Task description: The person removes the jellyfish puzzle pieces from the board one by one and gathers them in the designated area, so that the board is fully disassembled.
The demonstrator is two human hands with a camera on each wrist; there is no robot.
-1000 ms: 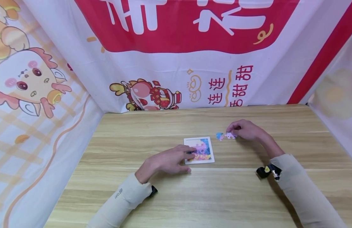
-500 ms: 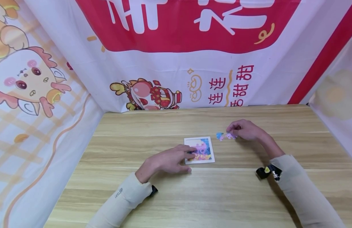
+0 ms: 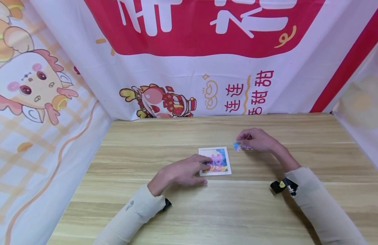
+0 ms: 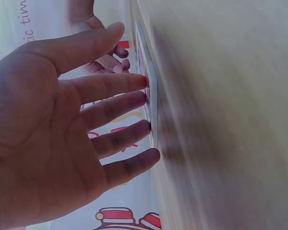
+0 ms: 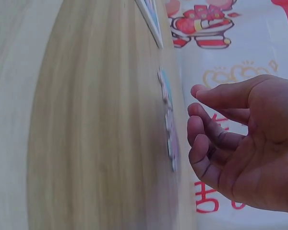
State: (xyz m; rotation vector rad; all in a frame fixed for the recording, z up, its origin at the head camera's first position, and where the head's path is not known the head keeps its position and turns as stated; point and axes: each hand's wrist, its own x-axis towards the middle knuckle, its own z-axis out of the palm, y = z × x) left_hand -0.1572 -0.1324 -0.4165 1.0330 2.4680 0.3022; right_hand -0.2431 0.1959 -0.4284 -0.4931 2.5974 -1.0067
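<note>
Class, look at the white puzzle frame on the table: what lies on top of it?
The left hand rests its fingertips on the white puzzle frame; colourful picture shows beside them. The part beneath the fingers is hidden.

Light wood-grain tabletop [image 3: 237, 211] is showing pale tan planks with darker streaks. Square white-framed puzzle board [image 3: 215, 161] is carrying a pink, purple, blue and orange picture. Loose puzzle pieces [image 3: 241, 147] are showing light blue and pink. Both cream long sleeves [image 3: 130, 214] are matching; black wrist strap [image 3: 282, 186] is showing a yellow spot. White cloth backdrop [image 3: 189, 78] is displaying a red banner with white characters, red characters below, a red-and-yellow cartoon dragon [image 3: 159, 102], and an orange-check side panel.
</note>
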